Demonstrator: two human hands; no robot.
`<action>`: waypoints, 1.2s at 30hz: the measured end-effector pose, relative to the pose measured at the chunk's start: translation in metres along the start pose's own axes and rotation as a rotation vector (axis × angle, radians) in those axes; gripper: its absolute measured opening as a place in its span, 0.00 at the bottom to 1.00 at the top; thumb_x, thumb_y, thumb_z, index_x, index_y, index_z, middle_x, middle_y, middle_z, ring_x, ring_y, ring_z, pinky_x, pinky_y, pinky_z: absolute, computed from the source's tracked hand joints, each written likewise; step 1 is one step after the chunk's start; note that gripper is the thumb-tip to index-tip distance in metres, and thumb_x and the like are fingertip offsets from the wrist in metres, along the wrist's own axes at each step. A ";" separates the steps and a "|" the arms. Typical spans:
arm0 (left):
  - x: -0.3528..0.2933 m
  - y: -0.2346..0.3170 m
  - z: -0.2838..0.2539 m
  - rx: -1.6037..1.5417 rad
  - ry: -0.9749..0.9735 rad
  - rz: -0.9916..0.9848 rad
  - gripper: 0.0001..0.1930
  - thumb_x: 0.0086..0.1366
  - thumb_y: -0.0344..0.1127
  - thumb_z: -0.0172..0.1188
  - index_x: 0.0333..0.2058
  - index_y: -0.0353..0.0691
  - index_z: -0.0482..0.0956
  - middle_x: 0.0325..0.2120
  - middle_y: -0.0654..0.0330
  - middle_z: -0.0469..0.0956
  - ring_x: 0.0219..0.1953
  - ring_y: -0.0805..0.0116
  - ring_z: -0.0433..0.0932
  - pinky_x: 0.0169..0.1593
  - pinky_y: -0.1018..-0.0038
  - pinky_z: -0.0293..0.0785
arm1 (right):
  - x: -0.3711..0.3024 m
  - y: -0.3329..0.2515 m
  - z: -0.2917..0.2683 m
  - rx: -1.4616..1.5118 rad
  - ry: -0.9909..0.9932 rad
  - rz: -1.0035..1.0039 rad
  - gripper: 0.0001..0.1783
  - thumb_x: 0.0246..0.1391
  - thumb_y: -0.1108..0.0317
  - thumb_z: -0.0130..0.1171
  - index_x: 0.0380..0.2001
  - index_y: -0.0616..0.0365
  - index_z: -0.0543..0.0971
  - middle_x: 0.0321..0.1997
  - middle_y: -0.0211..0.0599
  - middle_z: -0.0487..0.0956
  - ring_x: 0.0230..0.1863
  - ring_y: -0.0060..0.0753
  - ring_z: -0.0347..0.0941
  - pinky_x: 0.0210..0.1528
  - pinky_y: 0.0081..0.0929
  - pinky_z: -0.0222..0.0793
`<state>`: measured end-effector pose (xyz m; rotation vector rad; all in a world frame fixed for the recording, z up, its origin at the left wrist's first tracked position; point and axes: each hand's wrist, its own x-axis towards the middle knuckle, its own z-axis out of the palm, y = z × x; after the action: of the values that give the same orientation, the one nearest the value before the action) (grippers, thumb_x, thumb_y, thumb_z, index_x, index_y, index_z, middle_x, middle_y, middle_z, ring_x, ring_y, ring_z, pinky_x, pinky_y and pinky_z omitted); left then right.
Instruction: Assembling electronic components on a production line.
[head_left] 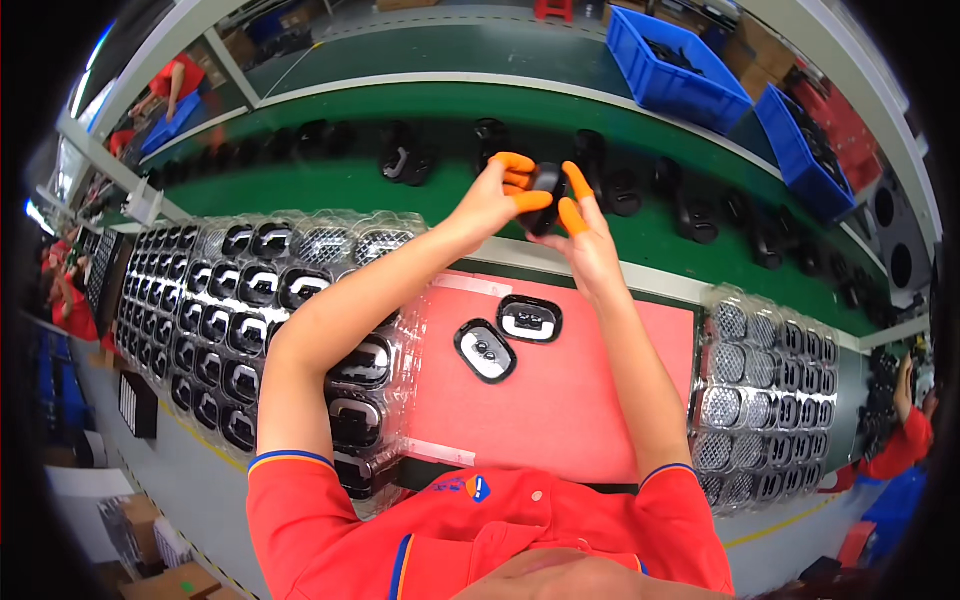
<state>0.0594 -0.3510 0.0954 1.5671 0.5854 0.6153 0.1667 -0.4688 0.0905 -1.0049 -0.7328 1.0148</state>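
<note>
Because the part is clasped closed between left hand and right hand, light pressure is best kept even.

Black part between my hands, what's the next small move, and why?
I'd probably ease the black part toward the pink mat: the left hand and right hand appear to hold it above the green belt, and the mat has room beside two black-and-white pieces.

A green belt, parts trays and blue bins mark a factory.
</note>
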 end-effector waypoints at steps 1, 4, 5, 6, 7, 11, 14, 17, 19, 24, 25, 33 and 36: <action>0.001 -0.006 -0.001 0.088 -0.006 0.090 0.31 0.51 0.32 0.67 0.52 0.35 0.63 0.45 0.53 0.69 0.47 0.64 0.71 0.49 0.70 0.69 | -0.001 0.002 -0.001 0.001 -0.011 0.008 0.26 0.65 0.68 0.38 0.66 0.46 0.52 0.59 0.38 0.63 0.56 0.36 0.66 0.52 0.45 0.71; 0.001 -0.008 -0.002 0.229 0.008 0.209 0.33 0.49 0.33 0.69 0.51 0.33 0.63 0.45 0.53 0.69 0.47 0.64 0.71 0.52 0.69 0.68 | -0.004 0.006 -0.003 0.026 -0.027 0.002 0.28 0.63 0.67 0.43 0.65 0.46 0.52 0.56 0.38 0.66 0.54 0.35 0.67 0.53 0.46 0.70; 0.000 -0.006 -0.004 0.252 -0.009 0.232 0.33 0.49 0.33 0.70 0.51 0.33 0.63 0.45 0.53 0.69 0.48 0.63 0.71 0.51 0.68 0.69 | -0.004 0.006 -0.002 0.033 -0.038 0.007 0.28 0.63 0.67 0.43 0.65 0.46 0.52 0.56 0.38 0.66 0.54 0.35 0.67 0.53 0.46 0.70; -0.001 -0.005 -0.006 0.276 -0.028 0.256 0.33 0.48 0.33 0.70 0.51 0.33 0.63 0.45 0.53 0.69 0.48 0.63 0.71 0.50 0.68 0.71 | -0.004 0.006 -0.001 0.065 -0.037 0.016 0.28 0.63 0.66 0.44 0.65 0.45 0.52 0.55 0.39 0.66 0.54 0.35 0.67 0.53 0.47 0.70; -0.004 -0.004 -0.007 0.283 -0.021 0.252 0.33 0.48 0.33 0.70 0.51 0.33 0.63 0.45 0.53 0.69 0.48 0.63 0.71 0.50 0.68 0.71 | -0.004 0.006 0.000 0.097 -0.036 0.025 0.28 0.63 0.66 0.45 0.65 0.45 0.53 0.55 0.40 0.67 0.54 0.36 0.68 0.54 0.48 0.70; -0.005 -0.005 -0.001 0.314 -0.013 0.336 0.35 0.44 0.35 0.72 0.50 0.33 0.64 0.45 0.52 0.70 0.47 0.62 0.72 0.47 0.68 0.74 | -0.005 0.003 -0.003 0.160 -0.045 0.005 0.29 0.62 0.65 0.47 0.64 0.45 0.54 0.55 0.41 0.67 0.55 0.38 0.68 0.54 0.49 0.70; -0.007 -0.004 -0.001 0.332 0.020 0.371 0.36 0.42 0.38 0.73 0.49 0.33 0.66 0.44 0.51 0.71 0.44 0.60 0.74 0.48 0.68 0.72 | -0.005 0.006 -0.004 0.189 -0.064 -0.008 0.29 0.61 0.66 0.49 0.64 0.46 0.54 0.56 0.41 0.67 0.56 0.39 0.68 0.54 0.49 0.70; -0.010 0.008 0.002 0.448 -0.003 0.318 0.36 0.42 0.35 0.73 0.49 0.32 0.66 0.44 0.50 0.70 0.45 0.61 0.73 0.47 0.68 0.74 | -0.007 0.013 -0.010 0.222 -0.049 0.003 0.29 0.61 0.66 0.49 0.64 0.46 0.54 0.57 0.41 0.67 0.55 0.39 0.68 0.53 0.50 0.71; -0.010 0.009 0.003 0.517 -0.015 0.280 0.36 0.42 0.32 0.73 0.50 0.31 0.65 0.45 0.49 0.70 0.46 0.63 0.73 0.46 0.67 0.77 | -0.006 0.016 -0.010 0.187 -0.041 -0.039 0.30 0.60 0.65 0.50 0.64 0.46 0.54 0.58 0.40 0.65 0.55 0.40 0.68 0.52 0.50 0.72; -0.013 0.002 0.003 0.490 0.045 0.460 0.33 0.43 0.36 0.72 0.49 0.35 0.68 0.45 0.52 0.70 0.45 0.59 0.74 0.48 0.68 0.72 | -0.005 0.015 -0.011 0.188 -0.066 -0.029 0.31 0.60 0.66 0.51 0.64 0.45 0.54 0.59 0.39 0.64 0.57 0.38 0.66 0.54 0.50 0.70; -0.014 0.002 0.003 0.480 0.047 0.460 0.32 0.44 0.35 0.71 0.49 0.36 0.68 0.45 0.51 0.70 0.46 0.58 0.74 0.49 0.67 0.72 | -0.006 0.015 -0.012 0.202 -0.081 -0.004 0.31 0.59 0.66 0.52 0.64 0.45 0.54 0.60 0.38 0.63 0.58 0.38 0.65 0.55 0.51 0.69; -0.008 0.015 -0.016 -0.201 -0.052 0.098 0.23 0.53 0.27 0.59 0.49 0.38 0.70 0.42 0.59 0.74 0.42 0.70 0.75 0.38 0.75 0.75 | -0.002 0.002 -0.022 0.305 -0.025 -0.017 0.23 0.62 0.66 0.47 0.61 0.50 0.61 0.56 0.36 0.68 0.53 0.36 0.70 0.54 0.47 0.70; -0.001 0.009 -0.010 -0.560 -0.032 0.003 0.18 0.57 0.31 0.52 0.48 0.41 0.71 0.40 0.61 0.74 0.42 0.70 0.74 0.42 0.71 0.73 | -0.002 -0.003 -0.034 0.054 0.045 -0.119 0.21 0.63 0.67 0.45 0.59 0.55 0.63 0.52 0.40 0.73 0.51 0.36 0.72 0.51 0.38 0.69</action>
<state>0.0525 -0.3452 0.1054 1.0478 0.3441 0.6841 0.1962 -0.4823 0.0804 -0.9238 -0.7163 0.9023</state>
